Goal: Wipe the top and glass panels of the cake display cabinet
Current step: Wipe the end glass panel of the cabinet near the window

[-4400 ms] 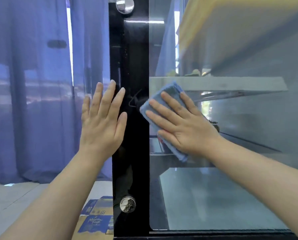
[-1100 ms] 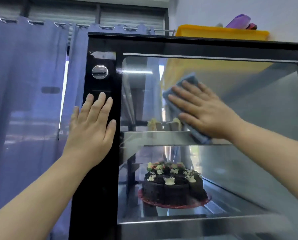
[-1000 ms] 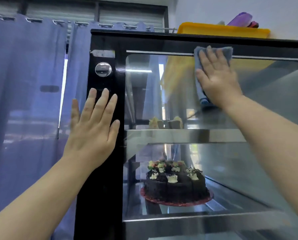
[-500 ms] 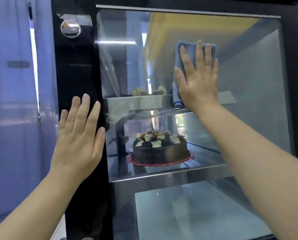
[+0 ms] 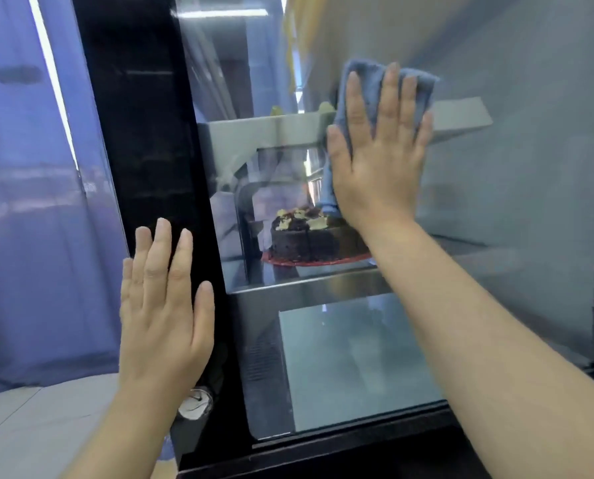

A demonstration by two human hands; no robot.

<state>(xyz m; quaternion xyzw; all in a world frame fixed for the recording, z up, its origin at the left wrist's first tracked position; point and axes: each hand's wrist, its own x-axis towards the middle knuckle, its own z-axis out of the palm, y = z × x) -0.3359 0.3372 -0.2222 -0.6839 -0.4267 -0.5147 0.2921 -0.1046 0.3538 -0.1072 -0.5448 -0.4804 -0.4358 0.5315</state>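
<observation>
The cake display cabinet has a black frame (image 5: 143, 133) and a large glass panel (image 5: 516, 188) facing me. My right hand (image 5: 378, 157) lies flat with straight fingers on a blue cloth (image 5: 371, 77), pressing it against the glass at mid height, level with the upper metal shelf (image 5: 267, 133). My left hand (image 5: 166, 305) is flat and open on the black left frame strip, lower down. The cloth's lower part is hidden behind my right palm.
A chocolate cake (image 5: 305, 236) on a red board sits on the middle shelf behind the glass. A round silver fitting (image 5: 196, 404) shows low on the frame. Blue curtains (image 5: 29, 202) hang at the left over a pale tiled floor (image 5: 29, 420).
My right hand has slid the cloth down the glass from the top edge to shelf height. The view has dropped lower, and my left hand sits lower on the frame.
</observation>
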